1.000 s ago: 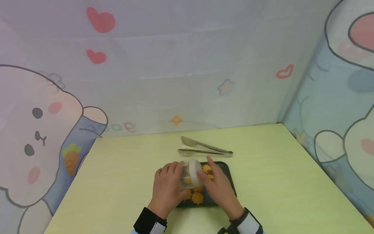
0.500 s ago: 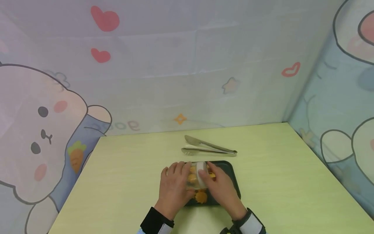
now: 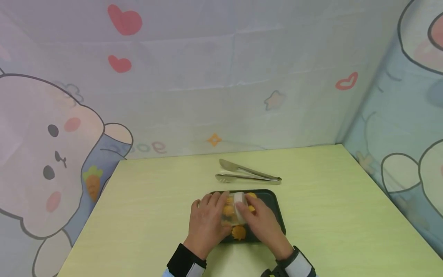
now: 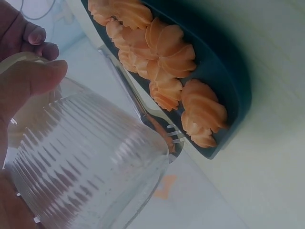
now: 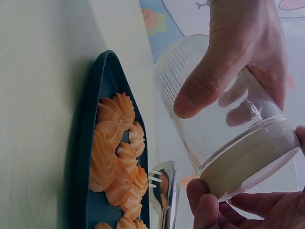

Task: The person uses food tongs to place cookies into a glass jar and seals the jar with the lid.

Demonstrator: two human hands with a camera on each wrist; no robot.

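Observation:
My left hand (image 3: 207,225) grips a clear ribbed glass jar (image 5: 198,100) round its body, thumb across the near side in the right wrist view. Tilted onto its side, the jar carries a white lid (image 5: 252,160) that faces right in the head view. The fingers and thumb of my right hand (image 3: 264,223) hold this lid. Through the glass only fingers and background show. Below both hands is a dark green tray (image 3: 275,207), with several orange, swirl-shaped cookies (image 4: 169,47) lying in it. Hands and jar hide part of the tray in the head view.
Metal tongs (image 3: 254,174) lie spread apart on the pale yellow table (image 3: 149,200), just behind the tray. A cartoon-printed cloth (image 3: 180,77) hangs along the back and sides.
Over the last second the jar has come nearer level between my hands, both still holding it. The head view has shifted slightly; tray and tongs stay in place on the table.

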